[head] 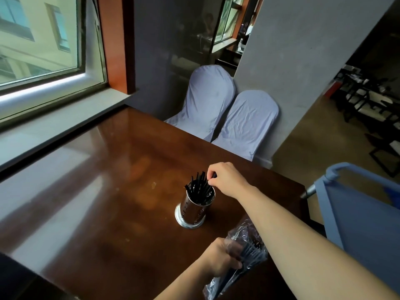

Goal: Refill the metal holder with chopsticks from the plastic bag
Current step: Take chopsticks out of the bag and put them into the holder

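The chopsticks (200, 186) are thin, black, stiff sticks. They look light and smooth, so I think they can slip from a loose grip. It seems best to pinch a few near the top ends and let them drop straight down.

The holder (193, 207) is a shiny metal cup with small holes. It stands upright on the table (108, 191), nearer the right edge than the left. It already looks quite full. It may tip if pushed from the side.

The bag (240, 258) is soft, clear and crinkly. It sits by the near edge of the table with more black sticks inside.

The right hand (227, 180) reaches out on a long straight arm. Its fingers are curled and pinch the tops of sticks in the holder.

The left hand (220, 258) is low and close. Its fingers wrap round the bag and hold it.
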